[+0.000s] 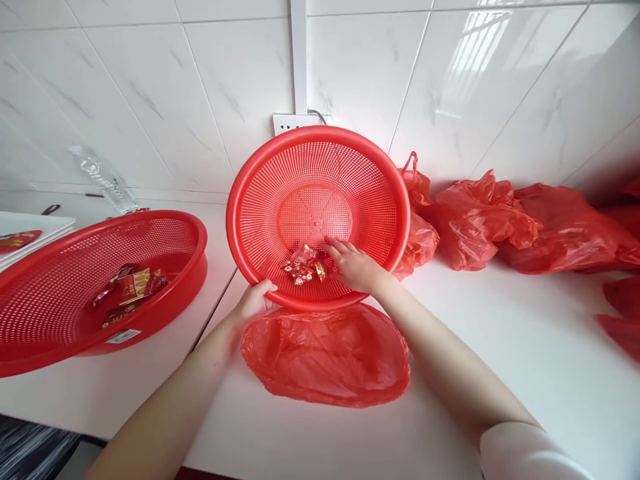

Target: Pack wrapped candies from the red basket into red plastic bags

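A red plastic colander basket (320, 157) is tilted toward me, its rim gripped at the lower left by my left hand (256, 300), with the thumb over the edge. Inside it, my right hand (353, 265) has its fingers stretched out beside a small heap of red and gold wrapped candies (303, 267). Whether the fingertips touch the candies I cannot tell. Just below the basket's lower rim, a red plastic bag (327, 363) lies on the white table with its mouth spread wide.
At the left stands a second red basket (195, 247) with several wrapped snacks (135, 285) in it. Several filled red bags (470, 220) line the wall at the right. A clear plastic bottle (103, 177) and a power socket (290, 123) are at the back.
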A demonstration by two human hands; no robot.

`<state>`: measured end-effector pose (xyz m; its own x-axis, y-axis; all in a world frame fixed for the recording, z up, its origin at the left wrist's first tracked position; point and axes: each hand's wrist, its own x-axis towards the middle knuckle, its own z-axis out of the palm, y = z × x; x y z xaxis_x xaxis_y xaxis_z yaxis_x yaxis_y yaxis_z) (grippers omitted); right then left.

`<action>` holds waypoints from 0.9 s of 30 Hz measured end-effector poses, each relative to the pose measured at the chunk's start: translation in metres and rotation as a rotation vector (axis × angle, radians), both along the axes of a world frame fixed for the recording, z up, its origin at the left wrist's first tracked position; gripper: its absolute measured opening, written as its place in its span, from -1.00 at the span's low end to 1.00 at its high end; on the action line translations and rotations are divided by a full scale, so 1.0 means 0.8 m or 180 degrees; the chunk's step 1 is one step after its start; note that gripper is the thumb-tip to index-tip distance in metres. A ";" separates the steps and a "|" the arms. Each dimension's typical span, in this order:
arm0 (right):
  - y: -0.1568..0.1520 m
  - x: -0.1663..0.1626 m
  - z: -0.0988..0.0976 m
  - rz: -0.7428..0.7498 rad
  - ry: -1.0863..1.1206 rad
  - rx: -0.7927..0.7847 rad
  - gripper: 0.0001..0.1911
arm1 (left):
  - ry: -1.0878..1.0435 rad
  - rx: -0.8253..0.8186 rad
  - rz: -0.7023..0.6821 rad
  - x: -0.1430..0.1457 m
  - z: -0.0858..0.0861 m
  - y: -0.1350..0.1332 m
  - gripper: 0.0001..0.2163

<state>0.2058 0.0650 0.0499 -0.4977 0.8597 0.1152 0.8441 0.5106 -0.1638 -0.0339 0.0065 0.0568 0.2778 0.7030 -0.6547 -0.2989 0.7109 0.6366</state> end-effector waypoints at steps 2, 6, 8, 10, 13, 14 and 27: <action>0.003 -0.004 -0.008 -0.0034 -0.0142 -0.0184 -0.52 | -0.0047 -0.0041 0.0042 -0.001 -0.005 0.002 -0.70; 0.006 0.002 -0.008 0.0014 -0.0135 -0.0415 -0.69 | -0.0177 -0.0122 -0.0077 -0.006 -0.019 0.003 -0.71; 0.006 0.009 -0.004 -0.0014 -0.0098 -0.0453 -0.72 | -0.0167 -0.0154 -0.0154 -0.007 -0.023 0.003 -0.72; 0.005 0.014 0.000 -0.0061 -0.0067 -0.0471 -0.72 | -0.0080 -0.0035 -0.0104 -0.006 -0.023 0.002 -0.75; 0.006 0.022 0.006 -0.0047 -0.0012 -0.0518 -0.75 | 0.0120 0.0400 0.0179 -0.002 -0.022 0.001 -0.81; 0.006 0.025 0.009 -0.0042 0.0009 -0.0517 -0.75 | 0.0146 0.0448 0.0218 -0.001 -0.021 0.001 -0.82; -0.067 0.031 0.090 0.1621 0.1252 -0.2649 -0.65 | -0.0294 0.0143 0.0231 0.005 -0.015 -0.011 -0.80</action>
